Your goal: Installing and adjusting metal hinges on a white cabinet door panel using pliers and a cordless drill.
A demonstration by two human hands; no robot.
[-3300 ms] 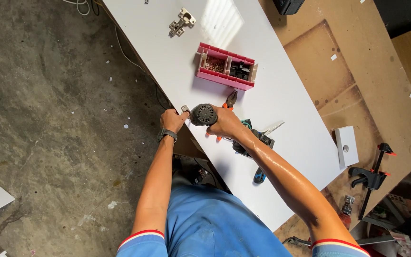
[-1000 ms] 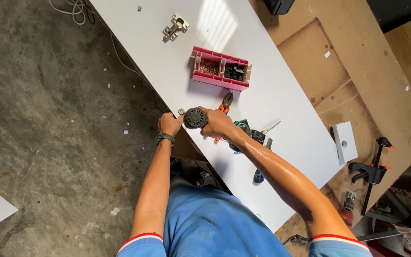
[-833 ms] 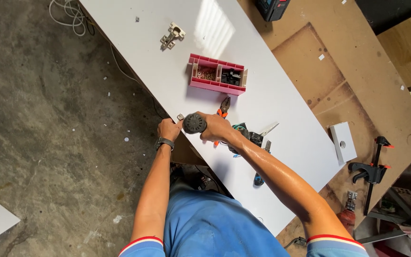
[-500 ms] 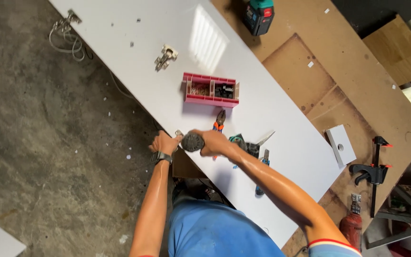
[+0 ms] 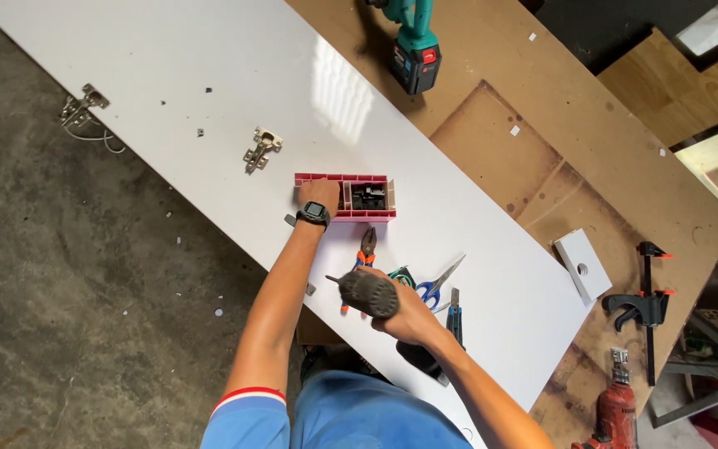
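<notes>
Head view: left hand [image 5: 319,193] dips curled fingers into the red parts box [image 5: 345,197]; right hand [image 5: 405,309], below the box, grips a drill [image 5: 369,293].

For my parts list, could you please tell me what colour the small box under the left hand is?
The box is red, seen best in the head view.

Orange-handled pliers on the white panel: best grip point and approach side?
Grip the pliers by the two orange handles, which point toward the person; the dark jaws point toward the red parts box. Come from above on the near side, though the right hand with the drill partly covers the handle ends.
</notes>
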